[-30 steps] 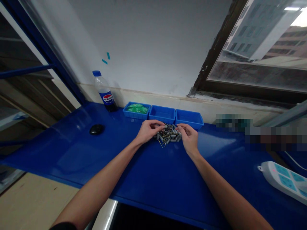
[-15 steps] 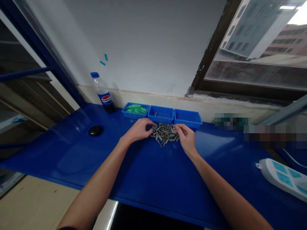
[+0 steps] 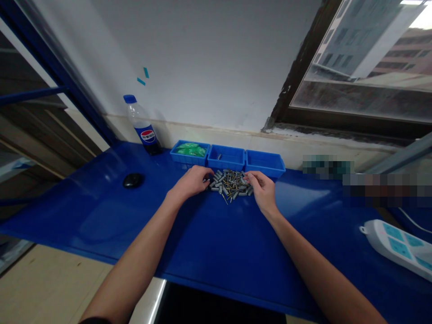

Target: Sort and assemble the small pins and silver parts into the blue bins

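A pile of small grey cylinders and thin metal pins (image 3: 232, 183) lies on the blue table (image 3: 216, 243). My left hand (image 3: 195, 181) is at the pile's left edge, its fingers curled together around something too small to make out. At the pile's right edge, my right hand (image 3: 262, 189) has thumb and fingers pinched; what they hold, if anything, cannot be told. Behind the pile stand three blue bins side by side: the left bin (image 3: 189, 159) holds green packets (image 3: 191, 149), the middle bin (image 3: 225, 163) has a small grey cylinder (image 3: 219, 156), and the right bin (image 3: 265, 170) shows a bare bottom.
A cola bottle (image 3: 145, 130) stands at the back left by the wall, with a black mouse (image 3: 132, 180) in front of it. A white power strip (image 3: 398, 247) lies at the right. Blurred items are at the back right.
My left hand has drawn slightly left from the pile, and its fingers have closed more. My right hand stays nearly in place. The view has shifted a little.
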The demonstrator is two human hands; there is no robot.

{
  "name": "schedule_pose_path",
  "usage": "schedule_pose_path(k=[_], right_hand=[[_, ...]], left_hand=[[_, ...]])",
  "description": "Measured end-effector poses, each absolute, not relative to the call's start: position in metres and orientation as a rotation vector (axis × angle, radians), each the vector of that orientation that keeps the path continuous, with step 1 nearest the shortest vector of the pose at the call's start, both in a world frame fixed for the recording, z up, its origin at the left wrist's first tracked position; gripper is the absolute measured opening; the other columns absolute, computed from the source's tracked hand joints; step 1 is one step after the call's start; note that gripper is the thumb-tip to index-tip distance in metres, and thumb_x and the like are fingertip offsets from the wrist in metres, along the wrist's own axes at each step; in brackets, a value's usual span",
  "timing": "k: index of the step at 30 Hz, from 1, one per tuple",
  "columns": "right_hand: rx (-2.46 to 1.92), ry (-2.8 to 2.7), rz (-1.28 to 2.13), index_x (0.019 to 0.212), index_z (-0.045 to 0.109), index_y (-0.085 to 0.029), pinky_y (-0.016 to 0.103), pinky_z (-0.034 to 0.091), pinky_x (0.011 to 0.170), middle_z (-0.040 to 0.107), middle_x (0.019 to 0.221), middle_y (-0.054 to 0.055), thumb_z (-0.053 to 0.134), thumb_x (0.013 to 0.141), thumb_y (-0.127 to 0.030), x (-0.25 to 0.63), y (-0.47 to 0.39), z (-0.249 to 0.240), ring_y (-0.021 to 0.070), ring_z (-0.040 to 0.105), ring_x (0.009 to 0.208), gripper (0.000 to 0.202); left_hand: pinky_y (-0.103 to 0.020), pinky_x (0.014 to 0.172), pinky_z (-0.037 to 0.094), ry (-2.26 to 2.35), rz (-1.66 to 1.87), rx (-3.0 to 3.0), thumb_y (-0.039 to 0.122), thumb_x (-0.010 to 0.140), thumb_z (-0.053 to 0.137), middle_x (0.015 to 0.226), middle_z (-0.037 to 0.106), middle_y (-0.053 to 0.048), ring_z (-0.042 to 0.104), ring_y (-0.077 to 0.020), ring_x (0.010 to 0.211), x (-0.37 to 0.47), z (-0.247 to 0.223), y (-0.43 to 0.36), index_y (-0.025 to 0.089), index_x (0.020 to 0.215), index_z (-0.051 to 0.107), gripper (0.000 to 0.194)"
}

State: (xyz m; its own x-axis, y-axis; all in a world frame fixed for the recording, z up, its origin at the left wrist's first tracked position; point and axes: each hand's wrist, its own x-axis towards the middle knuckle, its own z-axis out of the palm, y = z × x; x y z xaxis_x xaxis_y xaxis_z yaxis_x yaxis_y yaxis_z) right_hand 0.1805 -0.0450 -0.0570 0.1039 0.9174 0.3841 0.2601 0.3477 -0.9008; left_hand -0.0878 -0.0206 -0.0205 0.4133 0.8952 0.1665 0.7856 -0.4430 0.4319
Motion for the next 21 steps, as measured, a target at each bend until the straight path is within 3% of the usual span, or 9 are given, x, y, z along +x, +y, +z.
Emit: schedule_pose_path(k=[9, 16, 21], right_hand=[[-1.136, -1.398, 0.719, 0.095, 0.077, -0.021, 0.034, 0.052, 0.075, 0.078, 0.089, 0.006, 0.063, 0.093, -0.046, 0.180, -0.046, -0.058, 0.0240, 0.071, 0.082, 0.029], [-1.128, -1.398, 0.722, 0.094, 0.077, -0.020, 0.034, 0.052, 0.075, 0.078, 0.089, 0.006, 0.063, 0.093, -0.047, 0.181, -0.044, -0.060, 0.0235, 0.071, 0.081, 0.030], [-1.128, -1.403, 0.719, 0.094, 0.077, -0.021, 0.035, 0.053, 0.076, 0.078, 0.089, 0.007, 0.062, 0.094, -0.046, 0.182, -0.043, -0.061, 0.0239, 0.071, 0.082, 0.029]], left_hand=[[-0.034, 0.085, 0.059, 1.550, 0.766, 2.195, 0.020, 0.082, 0.073, 0.100, 0.079, -0.011, 0.075, -0.0246, 0.090, -0.070, -0.029, -0.018, 0.017, 0.105, 0.079, 0.023], [-0.034, 0.089, 0.063, 1.513, 0.952, 1.821, 0.013, 0.076, 0.078, 0.096, 0.081, -0.008, 0.077, -0.0235, 0.092, -0.062, -0.038, -0.016, 0.015, 0.095, 0.080, 0.020], [-0.036, 0.091, 0.063, 1.431, 1.172, 1.846, 0.018, 0.084, 0.072, 0.099, 0.080, -0.008, 0.076, -0.0216, 0.091, -0.053, -0.041, -0.016, 0.016, 0.095, 0.079, 0.013]])
